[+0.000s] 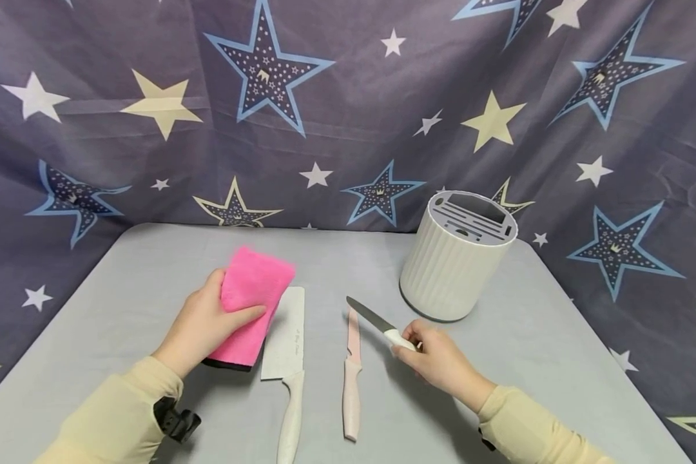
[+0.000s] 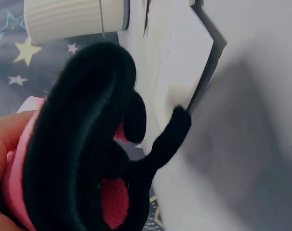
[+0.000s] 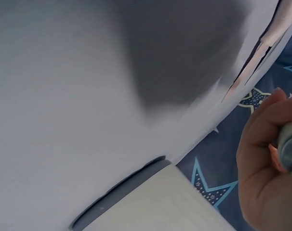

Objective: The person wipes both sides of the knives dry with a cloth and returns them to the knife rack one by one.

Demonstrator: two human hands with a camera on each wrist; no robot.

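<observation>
In the head view my left hand (image 1: 211,325) grips a folded pink cloth (image 1: 249,303), thumb across its front. Its dark folded edge (image 2: 78,144) fills much of the left wrist view. My right hand (image 1: 441,357) holds a knife (image 1: 377,319) by its white handle, the grey blade pointing up and left above the table. Just right of the cloth lies a white cleaver (image 1: 287,335), its blade partly behind the cloth. Between the hands a pink peeling-style knife (image 1: 352,393) lies flat. In the right wrist view, curled fingers (image 3: 264,130) wrap the handle's end.
A ribbed white knife block (image 1: 455,264) with a slotted grey top stands at the back right of the grey table (image 1: 168,258). Behind the table hangs a dark curtain (image 1: 348,122) printed with stars.
</observation>
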